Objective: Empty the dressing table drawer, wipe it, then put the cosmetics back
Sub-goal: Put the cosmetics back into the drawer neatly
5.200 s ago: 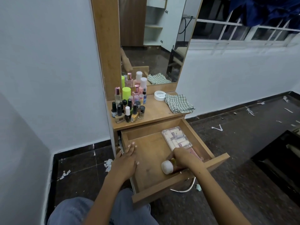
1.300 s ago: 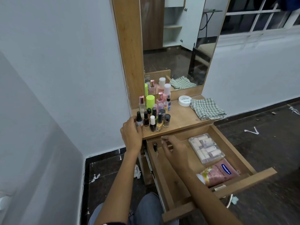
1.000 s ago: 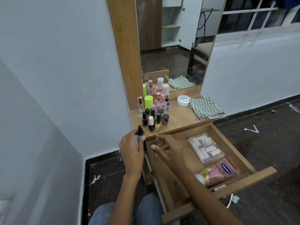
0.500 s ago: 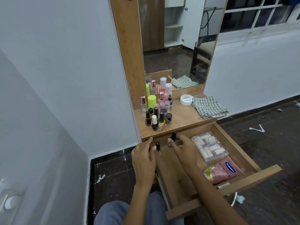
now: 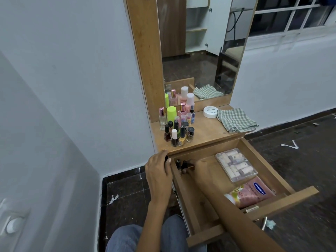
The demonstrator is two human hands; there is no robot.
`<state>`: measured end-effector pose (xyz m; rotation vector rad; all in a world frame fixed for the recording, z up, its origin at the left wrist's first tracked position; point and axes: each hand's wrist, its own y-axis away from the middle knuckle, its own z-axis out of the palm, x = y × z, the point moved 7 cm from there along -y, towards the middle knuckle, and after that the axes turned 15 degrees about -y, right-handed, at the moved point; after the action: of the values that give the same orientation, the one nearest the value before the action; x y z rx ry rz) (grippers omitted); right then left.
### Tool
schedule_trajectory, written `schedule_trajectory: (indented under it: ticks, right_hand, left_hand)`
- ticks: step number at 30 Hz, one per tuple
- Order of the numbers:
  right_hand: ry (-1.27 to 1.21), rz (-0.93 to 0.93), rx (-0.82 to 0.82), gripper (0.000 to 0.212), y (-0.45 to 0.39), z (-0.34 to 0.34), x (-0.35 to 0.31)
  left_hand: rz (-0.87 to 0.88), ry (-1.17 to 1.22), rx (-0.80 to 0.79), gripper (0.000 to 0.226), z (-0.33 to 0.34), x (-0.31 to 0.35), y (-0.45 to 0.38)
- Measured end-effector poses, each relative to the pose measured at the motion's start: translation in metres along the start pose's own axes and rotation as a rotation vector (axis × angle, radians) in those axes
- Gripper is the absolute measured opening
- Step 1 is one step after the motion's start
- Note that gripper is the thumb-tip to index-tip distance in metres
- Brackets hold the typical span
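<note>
Presently recorded: drawer (image 5: 280,199) pulled fully out beneath the dressing table top (image 5: 209,130). Contents, right side: clear case of small rollers (image 5: 236,166), pink Vaseline pouch (image 5: 251,192) just in front of it. Back left corner: two dark-capped nail polish bottles (image 5: 181,163) standing upright. Right hand (image 5: 198,167) was reaching into that corner, fingers by the bottles; whether it pinched one could not be told, the fingers being hidden. Left hand (image 5: 159,171) rested at the drawer's left edge, fingers curled round something dark, possibly a bottle cap. On top: cluster of polish and perfume bottles (image 5: 177,124), white jar (image 5: 210,111), checked cloth (image 5: 236,120).
</note>
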<state>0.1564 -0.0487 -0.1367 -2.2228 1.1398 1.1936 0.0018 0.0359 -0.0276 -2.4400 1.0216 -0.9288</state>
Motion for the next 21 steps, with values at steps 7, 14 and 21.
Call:
schedule_trajectory:
  ticks: [7, 14, 21]
  right_hand:
    - [-0.151, -0.250, 0.305, 0.012, 0.027, -0.054, -0.035]
    - [-0.220, -0.456, 0.325, 0.011, 0.035, -0.055, -0.060]
    - [-0.294, -0.633, 0.383, 0.019, 0.047, -0.060, -0.072]
  left_hand:
    - [0.061, -0.037, 0.081, 0.038, -0.007, 0.018, -0.025]
    - [0.173, -0.282, 0.072, 0.042, 0.001, 0.035, -0.058]
    - [0.080, -0.060, 0.151, 0.016, -0.011, 0.023, -0.047]
